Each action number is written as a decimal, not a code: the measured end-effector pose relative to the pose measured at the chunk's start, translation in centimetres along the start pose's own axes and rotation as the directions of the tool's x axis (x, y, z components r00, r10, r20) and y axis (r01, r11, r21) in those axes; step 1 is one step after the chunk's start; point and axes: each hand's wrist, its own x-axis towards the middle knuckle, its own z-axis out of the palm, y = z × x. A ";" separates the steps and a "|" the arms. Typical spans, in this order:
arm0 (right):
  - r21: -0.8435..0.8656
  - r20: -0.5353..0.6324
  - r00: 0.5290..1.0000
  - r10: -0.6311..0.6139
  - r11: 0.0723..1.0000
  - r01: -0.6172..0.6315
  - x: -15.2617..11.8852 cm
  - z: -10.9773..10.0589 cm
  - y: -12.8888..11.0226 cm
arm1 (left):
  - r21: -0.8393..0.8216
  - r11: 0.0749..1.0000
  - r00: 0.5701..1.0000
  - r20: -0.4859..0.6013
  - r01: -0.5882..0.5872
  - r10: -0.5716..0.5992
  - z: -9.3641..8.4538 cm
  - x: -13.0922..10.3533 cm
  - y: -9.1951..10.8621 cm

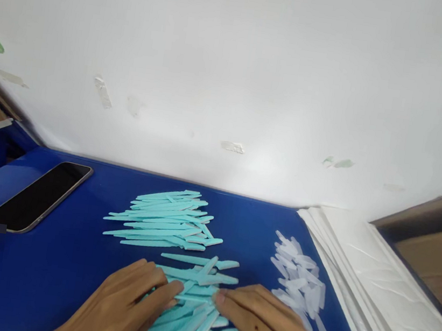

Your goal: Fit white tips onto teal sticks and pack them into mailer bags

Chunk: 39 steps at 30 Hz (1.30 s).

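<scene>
A loose heap of turquoise plastic sticks (pixel 183 326), shaped like slim razors, lies at the bottom centre. My left hand (pixel 127 302) reaches in from its left side, thumb and fingers closed at the sticks. From the right, my right hand (pixel 265 323) touches the same heap with its fingertips pressed together near one stick. What exactly each hand pinches is hard to make out. Beyond them a neater turquoise pile (pixel 165 220) lies with its sticks mostly side by side. Small translucent white caps (pixel 301 279) are heaped to the right of my right hand.
A phone (pixel 40 196) with a dark screen rests on the left of the blue table (pixel 52 268). Flat white plastic bags (pixel 383 295) are stacked along the right edge. A white panel (pixel 233 69) with tape scraps stands behind the table.
</scene>
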 end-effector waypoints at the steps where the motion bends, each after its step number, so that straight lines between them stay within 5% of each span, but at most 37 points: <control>1: 0.011 -0.014 1.000 -0.001 1.000 0.002 0.0 0.1 -0.1 | -0.012 1.000 1.000 -0.016 -0.005 0.005 0.1 0.0 0.0; 5: -0.022 -0.011 1.000 0.014 1.000 -0.014 0.0 -0.1 -0.1 | -0.020 1.000 0.999 -0.053 0.002 -0.003 0.0 0.6 0.1; 12: -0.209 0.067 0.997 0.044 0.978 -0.029 1.0 -0.5 0.2 | 0.114 0.992 0.995 0.083 0.047 -0.056 -0.7 1.2 0.4; 18: -0.328 0.174 0.960 0.219 0.932 -0.153 1.0 -0.1 0.4 | 0.203 0.976 0.978 0.205 -0.074 0.032 -1.9 1.3 0.3; 22: -0.403 0.309 0.923 0.228 0.911 -0.091 0.5 0.2 0.4 | 0.212 0.972 0.969 0.243 -0.101 0.048 -2.1 1.5 0.7; 29: -0.364 0.234 0.935 0.266 0.916 -0.169 0.9 0.4 -0.1 | 0.260 0.956 0.964 0.256 -0.137 0.068 -1.3 1.0 0.9; 39: -0.338 0.277 0.923 0.267 0.926 -0.166 1.1 0.1 -0.2 | 0.350 0.911 0.945 0.308 -0.218 0.108 -1.5 1.5 0.9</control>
